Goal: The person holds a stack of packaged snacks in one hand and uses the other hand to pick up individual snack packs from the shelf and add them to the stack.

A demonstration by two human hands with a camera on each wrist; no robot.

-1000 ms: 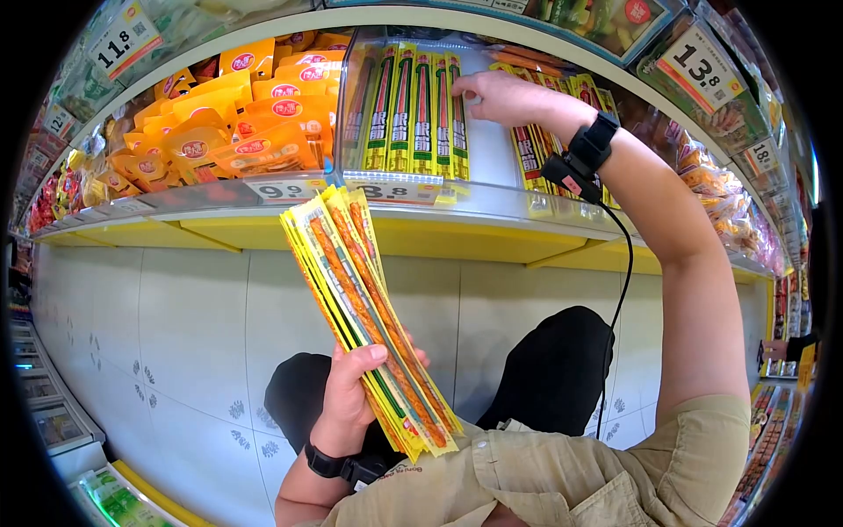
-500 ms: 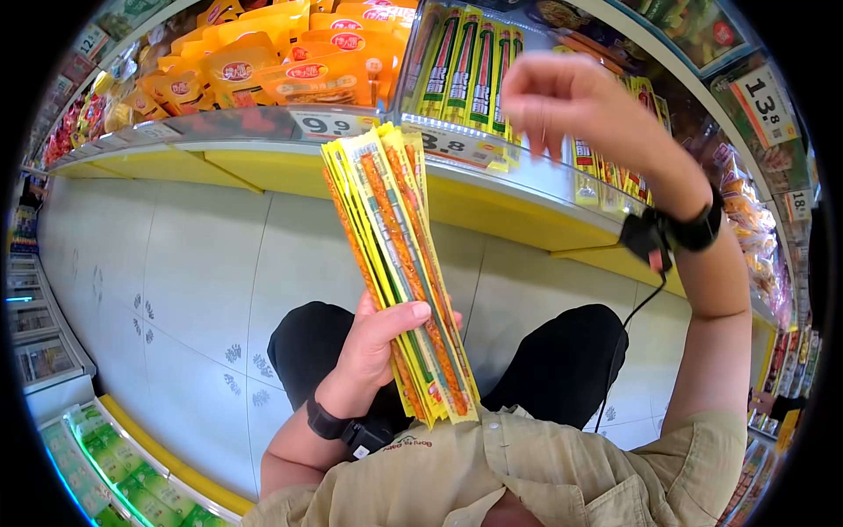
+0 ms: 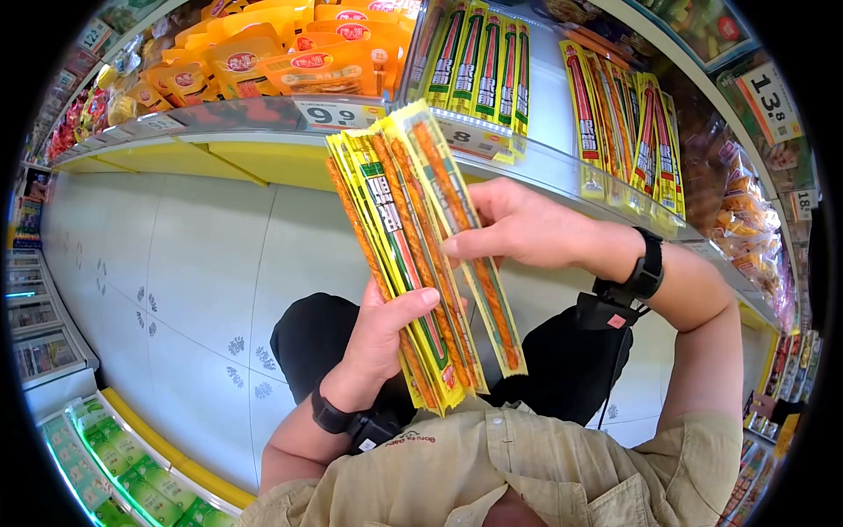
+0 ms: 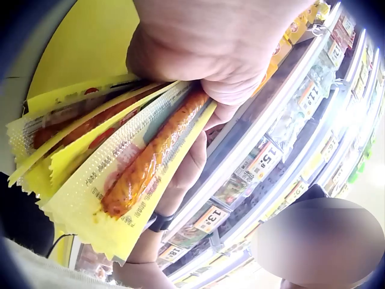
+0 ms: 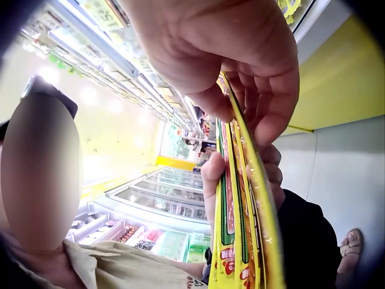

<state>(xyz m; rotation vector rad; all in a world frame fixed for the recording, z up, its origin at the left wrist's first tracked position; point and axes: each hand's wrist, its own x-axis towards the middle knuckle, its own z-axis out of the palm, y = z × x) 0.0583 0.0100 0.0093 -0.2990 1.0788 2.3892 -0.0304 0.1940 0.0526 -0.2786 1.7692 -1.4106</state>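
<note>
My left hand (image 3: 373,334) grips a bundle of long, thin snack stick packets (image 3: 386,220), its thumb across the front. The packets are yellow with clear windows over orange-brown twisted sticks; one shows a green and black label. At the bundle's right side, my right hand (image 3: 527,224) pinches a single snack stick packet (image 3: 496,307) between thumb and fingers. This packet fans out from the others at its lower end. In the right wrist view the thumb and fingers close on the edge of the yellow packet (image 5: 261,192), beside the bundle.
Ahead, a shelf bin holds upright rows of similar packets (image 3: 483,66), with another group (image 3: 619,123) to the right. Orange snack bags (image 3: 290,57) fill the bin on the left. The clear shelf lip (image 3: 549,162) lies just beyond my right hand. Black-trousered knees (image 3: 571,351) are below.
My right hand has come back from the shelf bin to the bundle and now pinches one packet. My left hand keeps its grip. The head view has shifted, moving the shelf rightward.
</note>
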